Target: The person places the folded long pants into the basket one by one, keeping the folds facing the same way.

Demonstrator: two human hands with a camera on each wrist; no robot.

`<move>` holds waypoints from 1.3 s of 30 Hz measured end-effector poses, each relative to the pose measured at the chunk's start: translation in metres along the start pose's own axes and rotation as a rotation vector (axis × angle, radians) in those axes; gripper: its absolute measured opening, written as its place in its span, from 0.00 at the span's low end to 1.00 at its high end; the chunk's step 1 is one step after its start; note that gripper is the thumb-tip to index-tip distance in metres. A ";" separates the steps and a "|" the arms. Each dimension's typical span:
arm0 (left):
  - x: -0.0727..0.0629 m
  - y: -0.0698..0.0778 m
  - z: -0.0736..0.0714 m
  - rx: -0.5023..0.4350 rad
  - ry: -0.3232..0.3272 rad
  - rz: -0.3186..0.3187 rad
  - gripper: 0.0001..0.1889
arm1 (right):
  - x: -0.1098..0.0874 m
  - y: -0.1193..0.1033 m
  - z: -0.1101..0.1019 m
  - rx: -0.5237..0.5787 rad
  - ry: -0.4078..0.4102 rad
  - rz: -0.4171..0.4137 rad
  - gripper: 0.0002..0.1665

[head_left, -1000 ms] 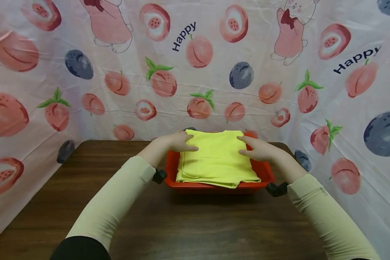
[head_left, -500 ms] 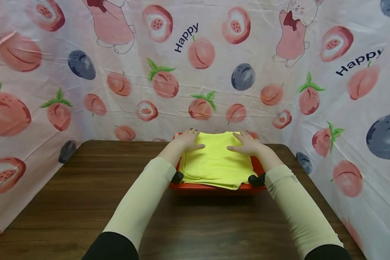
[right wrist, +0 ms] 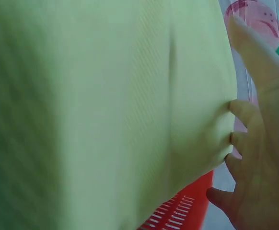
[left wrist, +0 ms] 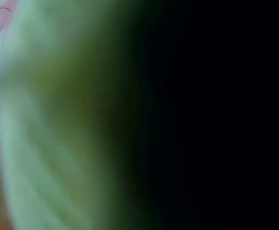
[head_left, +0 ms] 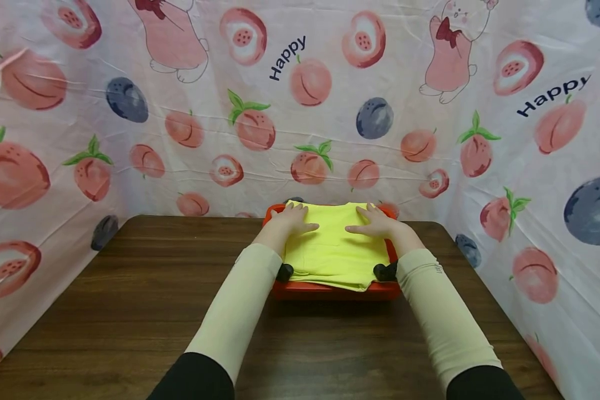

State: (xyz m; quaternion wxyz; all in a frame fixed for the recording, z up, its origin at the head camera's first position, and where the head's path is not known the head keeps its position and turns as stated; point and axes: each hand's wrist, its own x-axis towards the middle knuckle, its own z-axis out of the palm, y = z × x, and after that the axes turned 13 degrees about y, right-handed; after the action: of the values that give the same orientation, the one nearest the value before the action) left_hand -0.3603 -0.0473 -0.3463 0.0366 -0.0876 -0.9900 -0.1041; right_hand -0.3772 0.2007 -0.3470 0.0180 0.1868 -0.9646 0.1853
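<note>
A folded yellow garment [head_left: 332,253] lies in a red plastic basket [head_left: 330,291] at the back of the table. On its left part rests my left hand [head_left: 291,222], fingers spread and fairly straight. My right hand [head_left: 380,223] lies over the right part with its fingers extended too. In the right wrist view, fingertips [right wrist: 235,139] touch the edge of the yellow cloth [right wrist: 187,96], and the slotted basket wall [right wrist: 182,206] shows below. The left wrist view is mostly dark and blurred by close pale cloth, so the left hand is hidden there.
The basket stands on a dark wooden table [head_left: 130,311], near its back edge. A fruit-printed curtain [head_left: 310,128] hangs behind and along both sides. Small black wrist devices [head_left: 285,272] sit under both wrists, close to the basket's front rim.
Both hands have moved inward, toward each other, over the yellow garment. The forearms have drawn closer together. The garment and basket stay in about the same place.
</note>
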 end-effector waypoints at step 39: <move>-0.011 0.006 -0.005 0.016 -0.144 -0.048 0.45 | 0.007 0.000 -0.007 -0.011 -0.302 0.081 0.57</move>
State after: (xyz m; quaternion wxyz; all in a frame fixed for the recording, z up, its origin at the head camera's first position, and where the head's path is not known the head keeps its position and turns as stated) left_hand -0.3478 -0.0447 -0.3416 -0.0363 -0.0708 -0.9927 -0.0905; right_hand -0.3842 0.2006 -0.3399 -0.1335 0.1731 -0.9642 0.1504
